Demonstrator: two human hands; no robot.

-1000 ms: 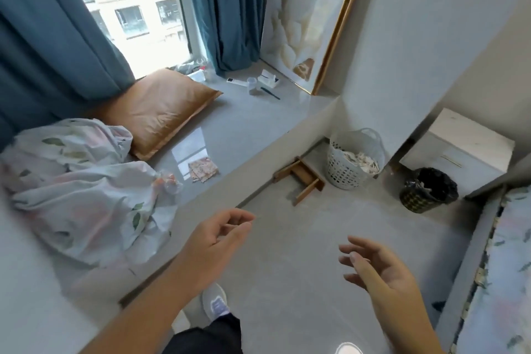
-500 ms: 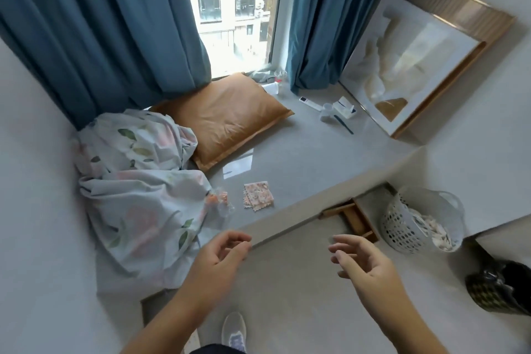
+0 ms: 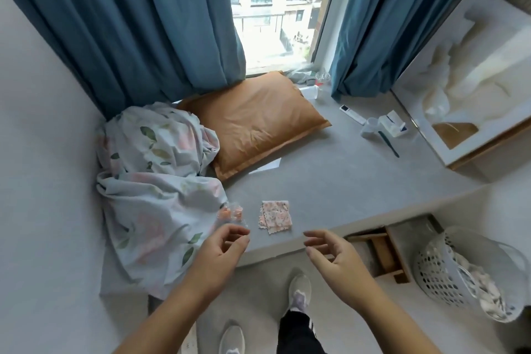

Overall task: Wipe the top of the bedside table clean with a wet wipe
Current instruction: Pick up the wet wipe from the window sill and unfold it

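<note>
From the head view, both hands are held out over the front edge of the grey surface (image 3: 330,181). The left hand (image 3: 221,253) is loosely curled, nothing gripped, fingertips close together. The right hand (image 3: 333,253) is spread and empty. Just beyond the left hand a small clear packet (image 3: 231,214) is seen, beside a floral bundle of bedding (image 3: 155,181). Between and just past both hands a folded patterned cloth (image 3: 275,217) is laid flat. No bedside table or wet wipe can be made out.
</note>
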